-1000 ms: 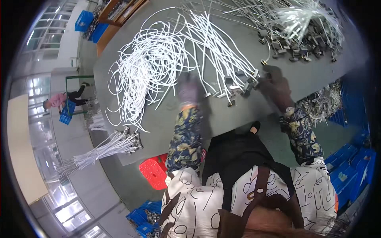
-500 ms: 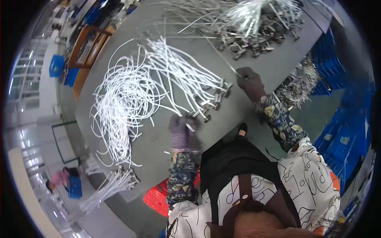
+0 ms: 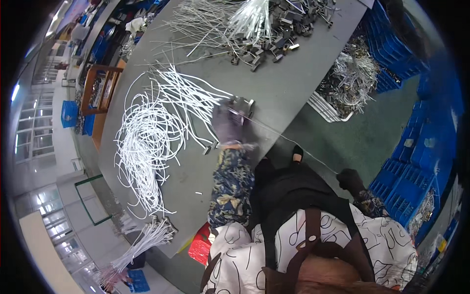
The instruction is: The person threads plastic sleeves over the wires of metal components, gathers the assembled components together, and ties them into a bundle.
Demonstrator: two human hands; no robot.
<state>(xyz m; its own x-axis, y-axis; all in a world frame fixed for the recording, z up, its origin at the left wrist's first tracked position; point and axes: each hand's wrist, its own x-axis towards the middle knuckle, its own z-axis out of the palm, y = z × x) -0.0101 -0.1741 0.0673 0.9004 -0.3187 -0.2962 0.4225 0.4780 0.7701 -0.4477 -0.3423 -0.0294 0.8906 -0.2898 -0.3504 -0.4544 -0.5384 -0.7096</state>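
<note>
My left hand (image 3: 228,123), in a dark glove, is closed at the metal-block ends of a bundle of white cords (image 3: 188,93) on the grey table. A thin wire (image 3: 286,139) runs from its fingers, past the table edge, to my right hand (image 3: 350,180). That hand, also gloved, is closed on the wire's other end, low on the right beside my body. Blur hides exactly what else lies between the left fingers. A small metal block (image 3: 251,105) shows at their tips, and others (image 3: 209,148) lie by the wrist.
A tangled heap of white cords (image 3: 144,142) covers the table's left part. Thin wires with dark metal blocks (image 3: 274,41) are piled at the far side. At right stand a white crate (image 3: 325,110) of wires and blue crates (image 3: 404,181). A red stool (image 3: 199,245) is below the table.
My right hand has swung from above the table down to the right, drawing the thin wire out. My left hand has moved up to the cord ends. The view has shifted.
</note>
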